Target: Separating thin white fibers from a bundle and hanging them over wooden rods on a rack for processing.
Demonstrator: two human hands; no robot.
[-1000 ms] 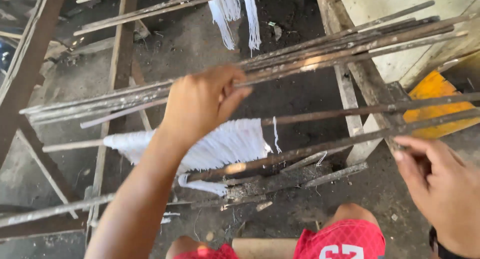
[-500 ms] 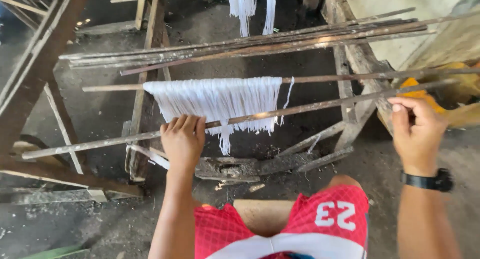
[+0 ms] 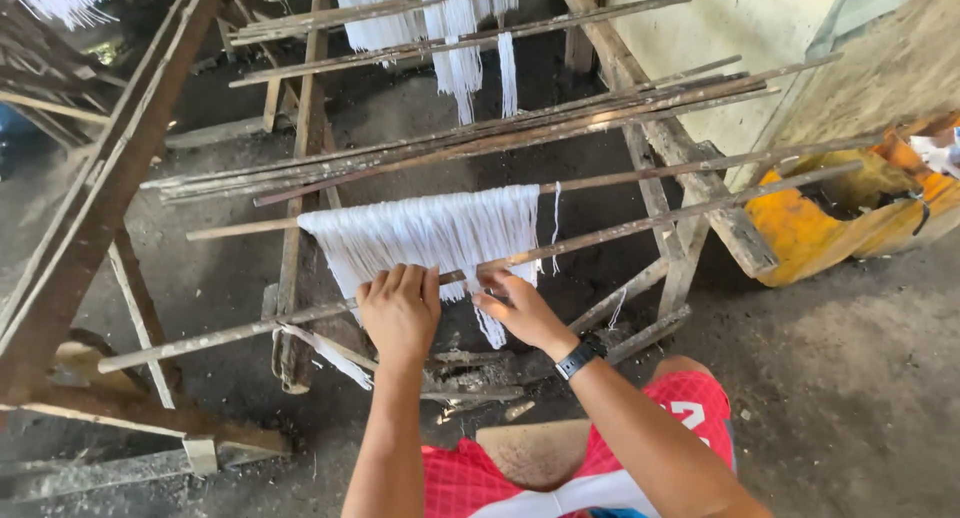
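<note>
Seemingly soft and light, the white strands draped over a thin pole would sag, tangle or snap under a rough pull, so you do best to take them from below with spread fingers, or to lift them by the pole that carries them. They hang as a flat curtain of fine, pale threads, fairly even along the top and ragged at the bottom, with a loose tail trailing lower near the middle. The curtain sits in the middle of a rough wooden drying rack, between two long horizontal sticks. Your left hand curls over the lower stick, fingers closed around it just under the strands' ends. Your right hand, a dark watch on its wrist, lies with fingers loosely spread against the lower fringe, touching the strands rather than clamping them. More white bundles hang from poles farther back. An orange container rests against the wall to your right, on dark, dusty ground.
</note>
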